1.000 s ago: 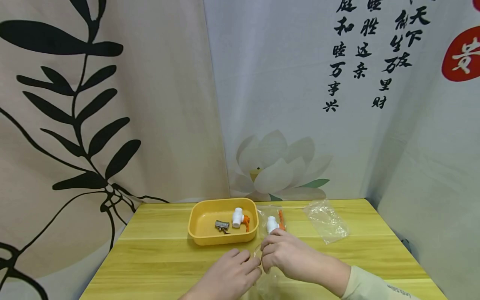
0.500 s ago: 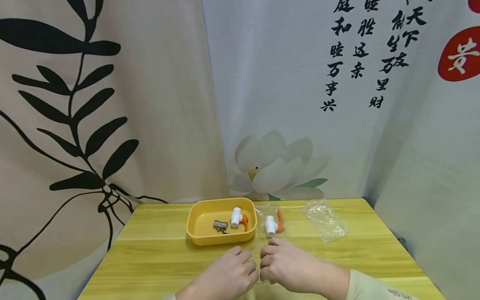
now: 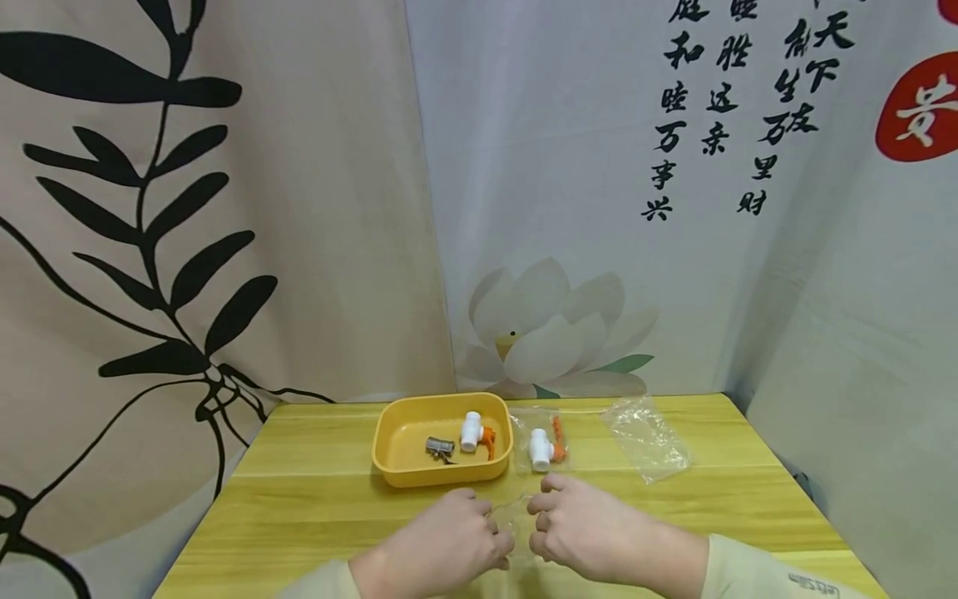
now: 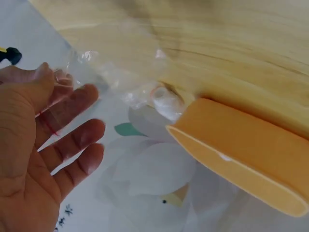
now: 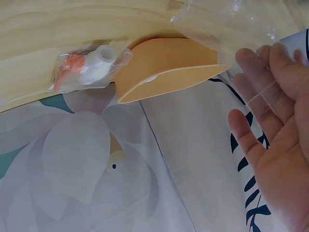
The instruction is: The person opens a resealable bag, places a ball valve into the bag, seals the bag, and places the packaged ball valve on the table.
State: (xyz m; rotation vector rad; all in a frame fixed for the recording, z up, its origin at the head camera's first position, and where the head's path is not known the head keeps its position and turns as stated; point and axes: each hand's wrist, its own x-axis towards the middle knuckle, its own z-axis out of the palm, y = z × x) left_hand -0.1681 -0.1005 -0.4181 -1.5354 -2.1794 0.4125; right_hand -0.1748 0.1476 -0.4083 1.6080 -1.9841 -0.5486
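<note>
From where I stand, both hands are low over the wooden table (image 3: 314, 507), close to each other near its front edge, with a clear plastic bag (image 5: 231, 24) stretched in the gap between them. The left hand (image 3: 437, 545) pinches one side of that bag between thumb and forefinger, its other three fingers spread apart beyond. The right hand (image 3: 584, 531) has thumb and forefinger together on the opposite side; the film is so transparent and blurred there that I can only say it looks pinched too. Its remaining fingers are bent loosely, apart from one another.

Just beyond the hands sits a yellow tray (image 3: 449, 477). Inside it, a grey metal piece (image 3: 440, 448) lies near the middle, and a white fitting (image 3: 471, 433) with an orange handle (image 3: 490, 443) lies to the right of it. Right beside the tray, on the table, a second white fitting (image 3: 540, 451) with its own orange part lies in a clear packet (image 3: 522, 418). Farther right, near the back edge, a crinkled plastic sleeve (image 3: 649, 443) lies flat. Behind everything hangs a pale cloth backdrop (image 3: 344, 208) printed with dark leaves and a lotus.
</note>
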